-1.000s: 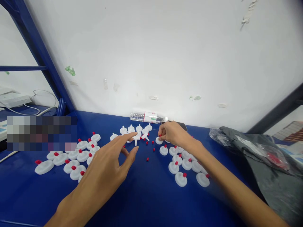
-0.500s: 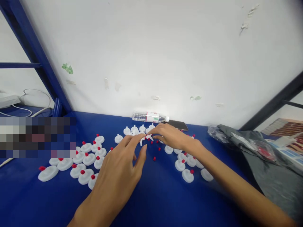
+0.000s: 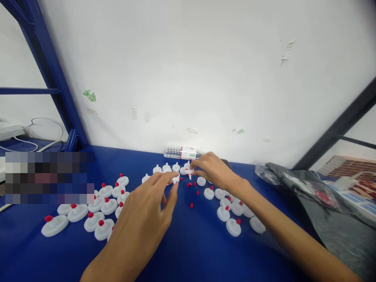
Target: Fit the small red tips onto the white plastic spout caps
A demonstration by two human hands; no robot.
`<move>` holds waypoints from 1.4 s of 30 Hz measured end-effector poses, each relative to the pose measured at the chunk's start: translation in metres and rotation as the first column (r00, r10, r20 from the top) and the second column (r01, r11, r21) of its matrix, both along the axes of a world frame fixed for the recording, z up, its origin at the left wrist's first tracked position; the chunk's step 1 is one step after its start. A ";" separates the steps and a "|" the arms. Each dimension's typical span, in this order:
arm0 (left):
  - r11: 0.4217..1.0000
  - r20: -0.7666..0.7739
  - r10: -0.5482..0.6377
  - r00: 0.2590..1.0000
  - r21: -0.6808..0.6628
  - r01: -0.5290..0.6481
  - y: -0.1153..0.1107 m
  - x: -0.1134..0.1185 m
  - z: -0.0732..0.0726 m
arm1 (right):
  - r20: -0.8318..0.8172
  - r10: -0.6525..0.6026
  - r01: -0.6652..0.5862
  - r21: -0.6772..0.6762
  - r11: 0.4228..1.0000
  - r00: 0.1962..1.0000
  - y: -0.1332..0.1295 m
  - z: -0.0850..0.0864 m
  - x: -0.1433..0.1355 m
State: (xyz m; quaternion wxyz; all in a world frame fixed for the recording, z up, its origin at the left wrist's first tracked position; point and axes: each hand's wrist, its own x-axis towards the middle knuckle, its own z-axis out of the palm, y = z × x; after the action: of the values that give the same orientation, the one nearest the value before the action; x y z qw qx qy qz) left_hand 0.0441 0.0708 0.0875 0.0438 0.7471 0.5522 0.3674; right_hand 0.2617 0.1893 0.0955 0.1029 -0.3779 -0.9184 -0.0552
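Between the thumb and fingers of my left hand (image 3: 149,207) is a white disc-shaped part (image 3: 175,179) near the middle of the blue table. My right hand (image 3: 212,168) pinches a small white piece (image 3: 189,172) just to the right of it. Behind my hands stand several white discs with upright stems (image 3: 167,167). Small loose red caps (image 3: 191,205) lie between my hands. White discs with red caps (image 3: 103,229) spread out on the left, partly hidden by my left hand. More capped discs (image 3: 234,227) lie beside my right forearm.
A clear bottle with a label (image 3: 188,153) lies against the wall, with a dark phone (image 3: 226,163) partly hidden behind my right hand. Grey bags (image 3: 331,219) cover the table's right side. White cables (image 3: 49,144) and a blue frame post (image 3: 55,78) are at the left.
My hands have drawn apart slightly, each with a white piece at its fingertips. The view has shifted slightly, and the bottle's cap is now hidden behind my right hand.
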 end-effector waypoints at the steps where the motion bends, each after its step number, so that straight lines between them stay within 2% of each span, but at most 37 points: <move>1: 1.000 -0.004 -0.017 1.000 0.008 0.017 0.000 0.001 -0.002 | -0.061 0.006 -0.008 -0.026 1.000 0.998 -0.002 0.005 0.002; 4: 0.999 -0.017 -0.046 0.999 0.016 0.046 0.002 0.003 -0.007 | -0.259 0.055 -0.099 -0.163 0.982 0.964 -0.010 0.019 0.008; 6: 0.999 -0.030 -0.044 0.999 -0.006 0.044 0.004 0.004 -0.009 | -0.315 0.077 -0.156 -0.236 0.959 0.946 -0.014 0.024 0.009; 9: 0.998 -0.071 -0.024 0.997 -0.055 0.020 0.006 0.003 -0.012 | -0.277 0.084 -0.180 -0.346 0.921 0.957 -0.017 0.022 0.010; 12: 0.991 -0.132 -0.036 0.991 -0.130 0.018 0.008 0.002 -0.013 | -0.209 0.109 -0.192 -0.435 0.879 0.972 -0.016 0.013 0.009; 16: 0.976 -0.216 -0.073 0.974 -0.218 0.025 0.010 0.001 -0.014 | -0.210 0.131 -0.214 -0.445 0.869 0.969 -0.013 0.006 0.009; 19: 0.967 -0.255 -0.078 0.964 -0.253 0.012 0.009 0.002 -0.013 | -0.277 0.082 -0.212 -0.478 0.852 0.957 -0.014 0.009 0.011; 22: 0.964 -0.261 -0.103 0.960 -0.264 0.032 0.009 0.005 -0.012 | -0.356 0.032 -0.242 -0.563 0.790 0.934 -0.018 0.015 0.011; 25: 0.969 -0.256 -0.140 0.957 -0.232 0.080 0.009 0.007 -0.012 | -0.438 0.018 -0.329 -0.647 0.688 0.899 -0.023 0.020 0.009; 28: 0.988 -0.281 -0.129 0.951 -0.116 0.099 0.007 0.008 -0.010 | -0.505 0.018 -0.420 -0.696 0.583 0.863 -0.031 0.027 0.005; 31: 0.995 -0.267 -0.103 0.958 -0.013 0.104 0.004 0.008 -0.007 | -0.529 0.029 -0.459 -0.707 0.538 0.848 -0.036 0.034 0.005; 33: 0.995 -0.271 -0.101 0.957 -0.033 0.095 0.003 0.007 -0.005 | -0.489 0.043 -0.420 -0.697 0.582 0.871 -0.037 0.036 0.007; 35: 0.994 -0.322 -0.085 0.943 -0.096 0.056 0.003 0.007 -0.005 | -0.385 0.045 -0.303 -0.642 0.705 0.922 -0.034 0.033 0.009; 37: 0.986 -0.383 -0.062 0.922 -0.165 -0.002 0.004 0.007 -0.006 | -0.237 0.022 -0.144 -0.510 0.848 0.971 -0.031 0.025 0.009; 38: 0.978 -0.408 -0.060 0.911 -0.205 -0.028 0.005 0.007 -0.006 | -0.160 0.000 -0.071 -0.439 0.896 0.987 -0.029 0.021 0.009; 40: 0.954 -0.456 -0.079 0.887 -0.293 -0.065 0.007 0.007 -0.008 | -0.039 -0.040 0.024 -0.351 0.936 0.998 -0.027 0.011 0.009; 42: 0.924 -0.499 -0.109 0.860 -0.370 -0.097 0.008 0.007 -0.009 | 0.015 -0.064 0.065 -0.343 0.937 0.998 -0.027 0.003 0.007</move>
State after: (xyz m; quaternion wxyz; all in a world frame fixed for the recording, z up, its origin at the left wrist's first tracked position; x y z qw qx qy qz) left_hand 0.0512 0.0786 0.0781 0.0420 0.7961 0.6022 0.0416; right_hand 0.2689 0.1621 0.0982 0.0321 -0.4200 -0.9012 0.1017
